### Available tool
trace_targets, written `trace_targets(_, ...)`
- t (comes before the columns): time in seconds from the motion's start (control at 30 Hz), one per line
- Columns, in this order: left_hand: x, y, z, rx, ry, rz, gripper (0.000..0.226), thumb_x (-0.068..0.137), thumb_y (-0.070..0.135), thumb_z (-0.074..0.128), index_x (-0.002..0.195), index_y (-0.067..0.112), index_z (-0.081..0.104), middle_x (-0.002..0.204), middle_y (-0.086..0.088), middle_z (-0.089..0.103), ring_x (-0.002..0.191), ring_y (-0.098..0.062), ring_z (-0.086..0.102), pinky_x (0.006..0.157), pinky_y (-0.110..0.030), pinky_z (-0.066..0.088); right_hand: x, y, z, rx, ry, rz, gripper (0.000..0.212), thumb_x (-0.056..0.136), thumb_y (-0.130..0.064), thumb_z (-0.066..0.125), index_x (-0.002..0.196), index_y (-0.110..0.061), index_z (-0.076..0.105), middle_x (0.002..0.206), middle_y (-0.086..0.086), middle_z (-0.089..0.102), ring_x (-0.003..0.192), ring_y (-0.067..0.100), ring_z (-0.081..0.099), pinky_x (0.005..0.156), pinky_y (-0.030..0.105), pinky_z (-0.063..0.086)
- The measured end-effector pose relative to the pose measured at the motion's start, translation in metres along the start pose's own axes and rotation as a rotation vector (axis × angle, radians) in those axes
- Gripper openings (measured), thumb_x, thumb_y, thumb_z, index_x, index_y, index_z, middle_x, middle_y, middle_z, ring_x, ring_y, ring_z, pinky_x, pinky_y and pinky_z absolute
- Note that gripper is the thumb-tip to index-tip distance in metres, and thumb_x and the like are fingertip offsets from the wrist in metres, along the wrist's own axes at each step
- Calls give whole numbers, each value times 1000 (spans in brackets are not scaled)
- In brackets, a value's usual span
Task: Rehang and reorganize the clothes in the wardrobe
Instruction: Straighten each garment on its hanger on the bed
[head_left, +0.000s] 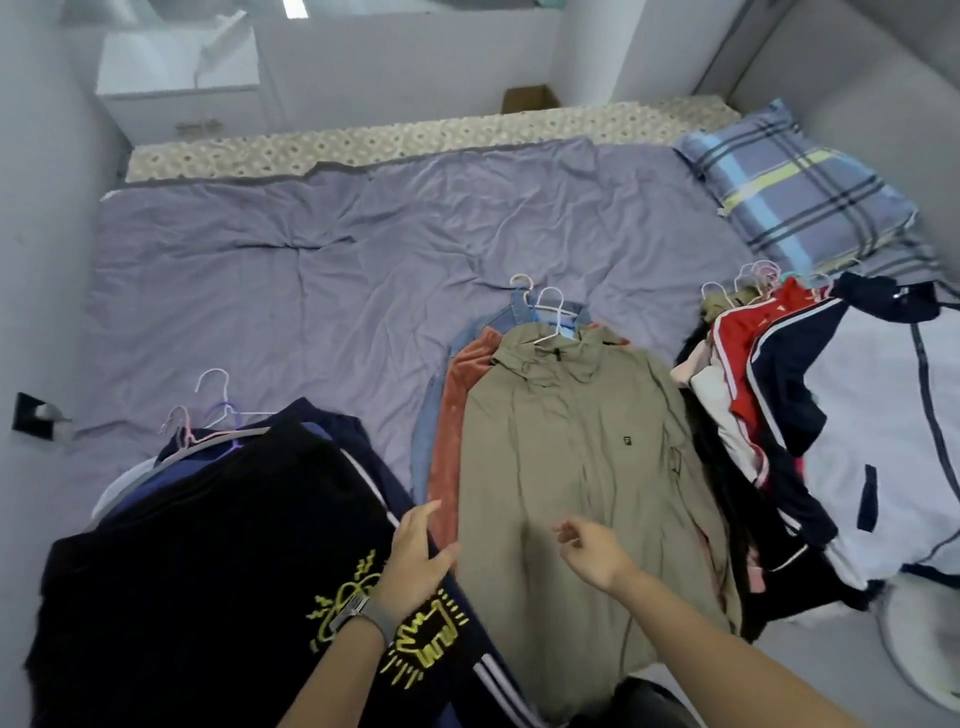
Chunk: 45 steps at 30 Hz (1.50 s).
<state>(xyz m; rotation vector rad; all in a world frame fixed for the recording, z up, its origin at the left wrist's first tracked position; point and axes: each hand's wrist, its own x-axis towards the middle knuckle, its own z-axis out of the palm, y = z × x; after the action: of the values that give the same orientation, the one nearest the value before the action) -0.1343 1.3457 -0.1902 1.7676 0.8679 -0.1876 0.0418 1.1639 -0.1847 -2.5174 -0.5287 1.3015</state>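
Neither hand grips anything: left hand (415, 553) rests flat, fingers spread, at the edge of the black garment (208, 545); right hand (592, 553) hovers loosely curled over the olive jacket (582, 457). Jacket lies lengthwise, hanger (551, 317) hook at the far end, away from both hands; right hand is nearer. Red-and-navy pile (769, 374) crowds the jacket's right edge. Bare sheet (311, 270) beyond the hook gives room.

three clothes piles (571, 441), one pillow (795, 187)
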Motion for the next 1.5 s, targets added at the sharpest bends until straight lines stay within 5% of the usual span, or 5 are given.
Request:
trace_targets(0.43,119,154,204,87,-25,-120,54,85,2,61,135,1,42,137,-12,47,128,-20,46,107,-21,31,132,196,-233,-4,27,19,30,84,-5,56,114,-7,59,106,7,66,104,23,61,84,22,42)
trace_targets(0.67,149,154,196,216,55,-223,72,74,40,43,135,2,42,135,-14,49,127,-23,46,103,-17,25,228,181,-244,-210,-117,-86,58,71,-26,54,125,-7,50,126,16,54,120,33,52,97,32,43)
trace_targets(1.0,179,121,166,183,201,-355,50,89,9,59,136,7,44,137,-9,49,126,-20,46,103,-19,29,364,90,-259,-363,165,-188,65,81,-20,59,140,-5,36,140,17,44,129,35,38,108,40,33)
trace_targets(1.23,160,115,170,156,198,-401,46,92,13,56,135,8,43,134,-7,50,126,-19,46,97,-14,28,359,89,-216,-301,-45,-195,61,83,-57,55,126,-14,53,124,15,61,114,35,56,98,45,44)
trace_targets(1.5,137,125,156,119,407,-335,48,90,15,60,135,9,45,133,-9,50,124,-25,47,106,-37,37,235,113,-204,-76,223,-185,55,70,-79,45,56,-27,55,67,-6,61,89,24,57,87,45,37)
